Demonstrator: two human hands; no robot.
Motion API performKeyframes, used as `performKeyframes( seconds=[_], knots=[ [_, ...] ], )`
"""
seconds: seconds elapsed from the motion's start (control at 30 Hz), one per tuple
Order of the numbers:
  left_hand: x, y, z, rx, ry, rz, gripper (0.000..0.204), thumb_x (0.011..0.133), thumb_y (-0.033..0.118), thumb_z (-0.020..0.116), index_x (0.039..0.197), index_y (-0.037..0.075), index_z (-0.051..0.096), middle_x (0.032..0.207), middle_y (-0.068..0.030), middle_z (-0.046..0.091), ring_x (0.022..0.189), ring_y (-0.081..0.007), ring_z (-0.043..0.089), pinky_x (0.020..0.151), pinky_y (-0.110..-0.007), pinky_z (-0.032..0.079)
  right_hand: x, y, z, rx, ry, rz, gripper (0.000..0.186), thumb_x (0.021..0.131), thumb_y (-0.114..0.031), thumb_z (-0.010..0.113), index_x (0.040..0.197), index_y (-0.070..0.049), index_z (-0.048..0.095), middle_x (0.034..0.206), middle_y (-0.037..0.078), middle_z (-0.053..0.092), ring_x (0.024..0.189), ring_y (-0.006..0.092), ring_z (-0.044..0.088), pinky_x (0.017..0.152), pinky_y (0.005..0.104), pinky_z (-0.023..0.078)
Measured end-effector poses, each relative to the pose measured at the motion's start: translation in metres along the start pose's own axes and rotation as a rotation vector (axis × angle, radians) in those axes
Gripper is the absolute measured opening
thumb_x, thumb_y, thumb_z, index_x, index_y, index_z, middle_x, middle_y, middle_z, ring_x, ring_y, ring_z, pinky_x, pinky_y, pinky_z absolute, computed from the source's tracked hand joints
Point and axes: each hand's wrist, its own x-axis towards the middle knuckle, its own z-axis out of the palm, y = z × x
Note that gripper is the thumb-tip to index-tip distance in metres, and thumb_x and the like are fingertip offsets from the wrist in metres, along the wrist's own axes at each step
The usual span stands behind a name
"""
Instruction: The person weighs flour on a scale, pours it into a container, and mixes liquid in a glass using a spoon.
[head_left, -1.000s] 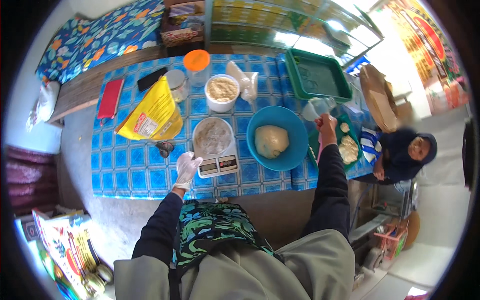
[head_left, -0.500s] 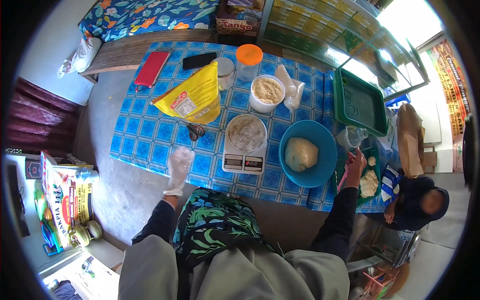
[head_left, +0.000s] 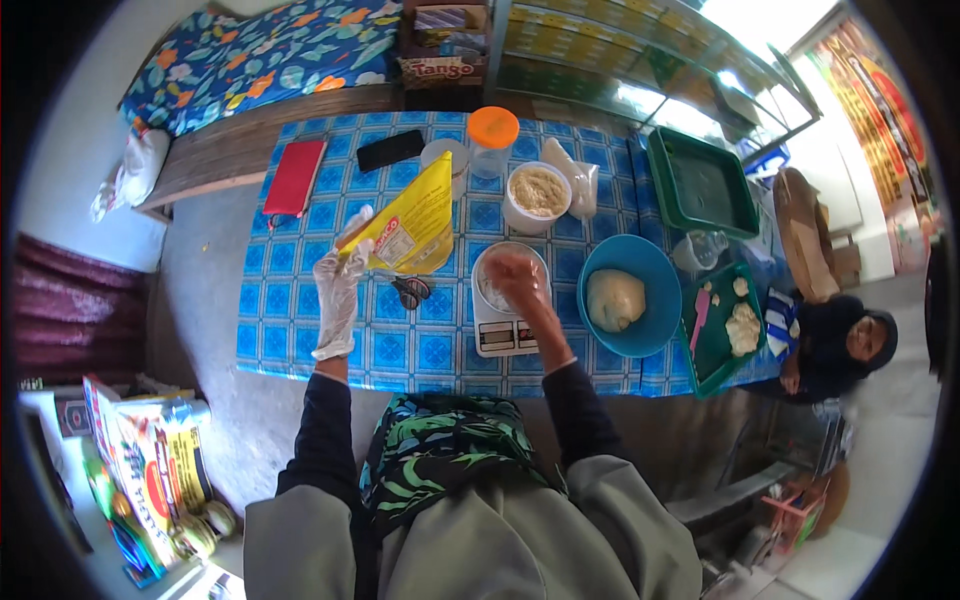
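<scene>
My left hand (head_left: 340, 280), in a clear glove, grips the left end of a yellow pouch (head_left: 420, 220) over the table (head_left: 260, 340). Motion blurs my bare right hand (head_left: 517, 280) over a white bowl (head_left: 486, 260) on a white scale (head_left: 503, 340); its fingers are unclear. Dark scissors (head_left: 405, 295) lie beneath the pouch. Right of the scale is a blue bowl (head_left: 658, 300) of dough (head_left: 615, 298). A clear jug (head_left: 697, 250) stands by a green tray (head_left: 720, 365) holding a pink spatula (head_left: 701, 320) and pale dough pieces (head_left: 743, 330).
A white tub (head_left: 537, 195) of crumbly powder, a lidded jar (head_left: 490, 145), clear bags (head_left: 575, 185), a red booklet (head_left: 295, 175) and a phone (head_left: 390, 150) lie toward the back. An empty green tray (head_left: 705, 185) is back right. Another person (head_left: 840, 355) is at the right.
My left hand has moved up onto the pouch and taken its end. My right hand has left the jug by the tray and moved left over the scale's bowl.
</scene>
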Motion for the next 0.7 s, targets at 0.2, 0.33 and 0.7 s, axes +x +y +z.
performKeyframes(
  seconds=[0.2, 0.33, 0.7],
  knots=[
    [0.018, 0.068, -0.004, 0.289, -0.211, -0.067, 0.038, 0.087, 0.017, 0.071, 0.121, 0.004, 0.066, 0.116, -0.0117, 0.068, 0.099, -0.0160, 0.066, 0.089, -0.027, 0.050, -0.044, 0.079, -0.014, 0.173, 0.430, 0.469, 0.022, 0.086, -0.022, 0.067, 0.088, 0.000, 0.070, 0.073, 0.009, 0.068, 0.064, 0.0180, 0.064, 0.058, 0.0329, 0.051],
    [0.032, 0.084, 0.019, 0.777, -0.346, 0.285, 0.040, 0.087, 0.018, 0.069, 0.121, -0.003, 0.063, 0.119, -0.0188, 0.065, 0.109, -0.0254, 0.063, 0.094, -0.035, 0.048, 0.010, 0.055, -0.035, 0.611, 0.531, 0.543, 0.036, 0.088, -0.025, 0.066, 0.106, 0.005, 0.063, 0.087, 0.013, 0.067, 0.072, 0.0236, 0.065, 0.058, 0.0332, 0.056],
    [0.027, 0.067, 0.052, 1.063, -0.296, 0.315, 0.054, 0.090, 0.027, 0.063, 0.131, -0.004, 0.050, 0.114, -0.0212, 0.063, 0.101, -0.0343, 0.062, 0.087, -0.043, 0.051, 0.086, 0.105, -0.018, 1.087, 0.379, 0.431, 0.019, 0.083, -0.009, 0.054, 0.090, 0.008, 0.050, 0.113, 0.028, 0.052, 0.092, 0.0429, 0.062, 0.070, 0.0521, 0.060]
  ],
)
